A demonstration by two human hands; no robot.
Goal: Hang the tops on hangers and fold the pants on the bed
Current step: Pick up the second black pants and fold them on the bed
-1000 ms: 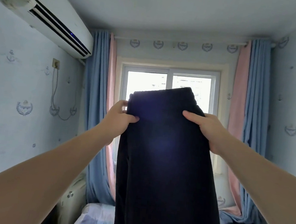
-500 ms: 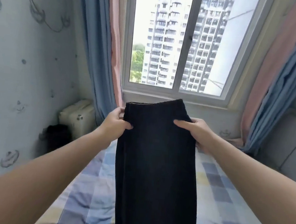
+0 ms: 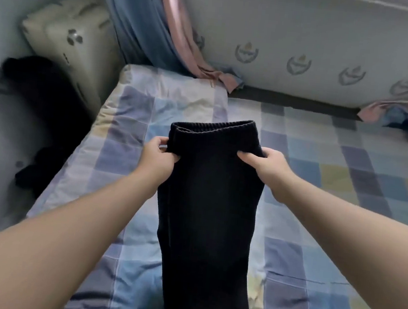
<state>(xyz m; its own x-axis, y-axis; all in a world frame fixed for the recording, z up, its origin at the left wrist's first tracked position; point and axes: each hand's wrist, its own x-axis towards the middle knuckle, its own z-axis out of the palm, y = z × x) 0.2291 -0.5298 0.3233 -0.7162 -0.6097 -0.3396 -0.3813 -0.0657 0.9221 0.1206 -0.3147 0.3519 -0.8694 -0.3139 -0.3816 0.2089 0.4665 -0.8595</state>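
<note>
A pair of dark navy pants [image 3: 209, 217] hangs lengthwise over the checked bed [image 3: 333, 183], its ribbed waistband at the far end. My left hand [image 3: 158, 156] pinches the left side just below the waistband. My right hand [image 3: 266, 164] grips the right side at the same height. The legs run down toward me and out of the bottom of the view, so their ends are hidden. No tops or hangers are in sight.
A beige case [image 3: 69, 37] stands in the gap left of the bed, with dark clothing [image 3: 44, 102] heaped beside it. Blue and pink curtains [image 3: 160, 29] trail onto the bed's far edge. The wall with emblems [image 3: 334, 54] closes the far side.
Both hands have brought the pants down from window height to low over the bed, and my view has tilted from the window down to the mattress. Both grips are unchanged.
</note>
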